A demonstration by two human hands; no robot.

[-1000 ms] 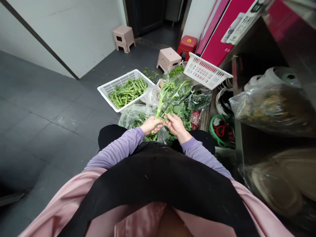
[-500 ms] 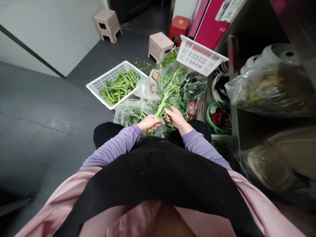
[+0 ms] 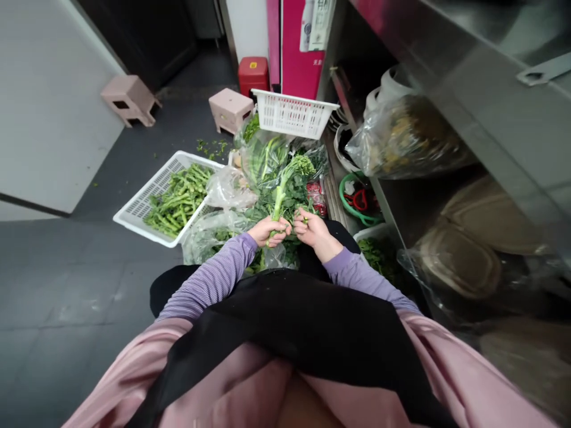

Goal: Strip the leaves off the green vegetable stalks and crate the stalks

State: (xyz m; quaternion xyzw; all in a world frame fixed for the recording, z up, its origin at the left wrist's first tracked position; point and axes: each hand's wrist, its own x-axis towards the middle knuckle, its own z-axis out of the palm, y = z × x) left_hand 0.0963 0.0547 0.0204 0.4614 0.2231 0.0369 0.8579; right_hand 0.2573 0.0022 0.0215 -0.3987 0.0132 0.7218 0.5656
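My left hand [image 3: 270, 230] is closed round the lower stem of a green stalk [image 3: 279, 199], whose leafy, budded head leans up and to the right. Just right of it, my right hand [image 3: 312, 229] has its fingers pinched together near the stem, with a small green bit at the fingertips; what it holds is too small to name. Beneath both hands lie loose leafy greens [image 3: 292, 199] and clear plastic bags [image 3: 232, 187]. To the left, a white basket [image 3: 129, 220] holds many cut green stems [image 3: 178, 199].
A white basket [image 3: 294, 116] stands tilted behind the greens. Pink stools [image 3: 231, 110] and a red stool [image 3: 253, 76] are farther back. On the right are a green basket [image 3: 363, 217], a metal shelf [image 3: 392, 229] and a bagged bundle [image 3: 410, 137].
The view has turned to the right. My right hand has moved off the stalk's upper part and sits slightly apart from it, while the stalk stands more upright in my left hand.
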